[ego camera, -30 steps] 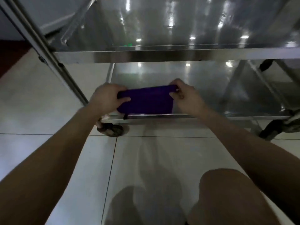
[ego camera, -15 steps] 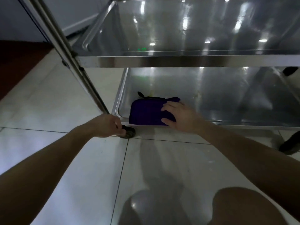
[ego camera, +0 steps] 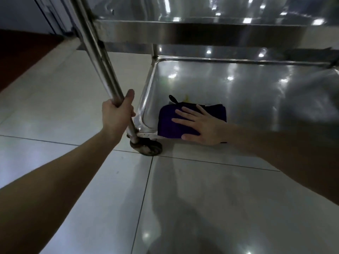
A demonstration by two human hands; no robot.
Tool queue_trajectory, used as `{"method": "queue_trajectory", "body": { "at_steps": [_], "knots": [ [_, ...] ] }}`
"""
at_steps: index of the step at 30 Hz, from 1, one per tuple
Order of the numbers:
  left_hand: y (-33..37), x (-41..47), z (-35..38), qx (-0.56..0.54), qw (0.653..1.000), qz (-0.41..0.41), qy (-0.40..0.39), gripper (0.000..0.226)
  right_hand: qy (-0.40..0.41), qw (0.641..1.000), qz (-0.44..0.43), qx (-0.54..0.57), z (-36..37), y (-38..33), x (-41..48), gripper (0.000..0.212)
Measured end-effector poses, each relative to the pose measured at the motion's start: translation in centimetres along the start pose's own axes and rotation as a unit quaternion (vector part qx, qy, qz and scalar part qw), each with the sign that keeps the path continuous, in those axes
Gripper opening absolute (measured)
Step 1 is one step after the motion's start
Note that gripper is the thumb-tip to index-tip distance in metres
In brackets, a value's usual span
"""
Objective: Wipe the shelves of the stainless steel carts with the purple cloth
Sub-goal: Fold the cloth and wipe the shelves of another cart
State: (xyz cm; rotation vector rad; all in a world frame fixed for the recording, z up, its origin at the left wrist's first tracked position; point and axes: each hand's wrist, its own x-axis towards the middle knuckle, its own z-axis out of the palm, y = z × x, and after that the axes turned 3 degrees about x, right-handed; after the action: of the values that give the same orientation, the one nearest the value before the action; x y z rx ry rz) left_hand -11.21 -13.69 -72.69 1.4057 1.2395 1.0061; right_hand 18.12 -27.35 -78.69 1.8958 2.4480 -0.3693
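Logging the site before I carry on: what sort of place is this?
Probably a commercial kitchen or similar service room, not certain: a stainless steel cart with a tray-like lower shelf, a caster, and a glossy tiled floor.

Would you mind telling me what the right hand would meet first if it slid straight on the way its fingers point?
Probably the bottom shelf's raised left rim: the right hand lies flat on the purple cloth, fingers aimed at it.
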Motion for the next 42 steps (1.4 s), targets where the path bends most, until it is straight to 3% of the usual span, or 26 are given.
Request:
{"method": "queue_trajectory", "body": {
  "at_steps": [3, 8, 13, 18, 21, 25, 29, 32, 37, 42],
  "knots": [
    [-0.5, 0.4, 0.6, -0.030, 0.999, 0.007, 0.023, 0.033, 0.026, 0.999, 0.007, 0.027, 0.5, -0.2, 0.0, 0.082],
    [-0.5, 0.7, 1.1, -0.032, 0.997, 0.033, 0.065, 0.048, 0.013, 0.999, 0.012, 0.040, 0.4, -0.4, 1.8, 0.082],
    [-1.1, 1.0, 1.6, -0.028, 0.994, 0.039, 0.100, 0.052, 0.037, 0.998, 0.027, 0.033, 0.4, -2.2, 8.7, 0.079],
    [-1.4, 1.4, 1.6, -0.028, 0.993, 0.042, 0.103, 0.044, 0.039, 0.998, -0.023, 0.041, -0.9, -0.2, 14.3, 0.083],
    [-1.5, 1.5, 1.4, -0.043, 0.993, 0.042, 0.097, 0.040, 0.074, 0.991, 0.084, 0.067, -2.1, 4.8, 14.8, 0.087],
    [-1.7, 1.4, 1.4, -0.054, 0.994, 0.044, 0.086, 0.039, 0.104, 0.956, 0.266, 0.070, -2.9, 11.2, 13.6, 0.093],
    [-1.8, 1.1, 1.4, -0.060, 0.993, 0.041, 0.091, 0.040, 0.099, 0.937, 0.328, 0.075, -2.7, 12.1, 14.4, 0.091],
    [-1.8, 0.8, 1.6, -0.060, 0.992, 0.039, 0.102, 0.036, 0.082, 0.945, 0.306, 0.077, -3.2, 10.3, 16.5, 0.083],
    [-1.4, 0.8, 1.5, -0.056, 0.993, 0.037, 0.099, 0.037, 0.061, 0.980, 0.181, 0.058, -3.0, 3.1, 19.1, 0.077],
    [-0.9, 0.6, 1.3, -0.036, 0.995, 0.034, 0.085, 0.044, 0.048, 0.995, 0.072, 0.046, -0.1, -3.9, 14.5, 0.077]
  ]
}}
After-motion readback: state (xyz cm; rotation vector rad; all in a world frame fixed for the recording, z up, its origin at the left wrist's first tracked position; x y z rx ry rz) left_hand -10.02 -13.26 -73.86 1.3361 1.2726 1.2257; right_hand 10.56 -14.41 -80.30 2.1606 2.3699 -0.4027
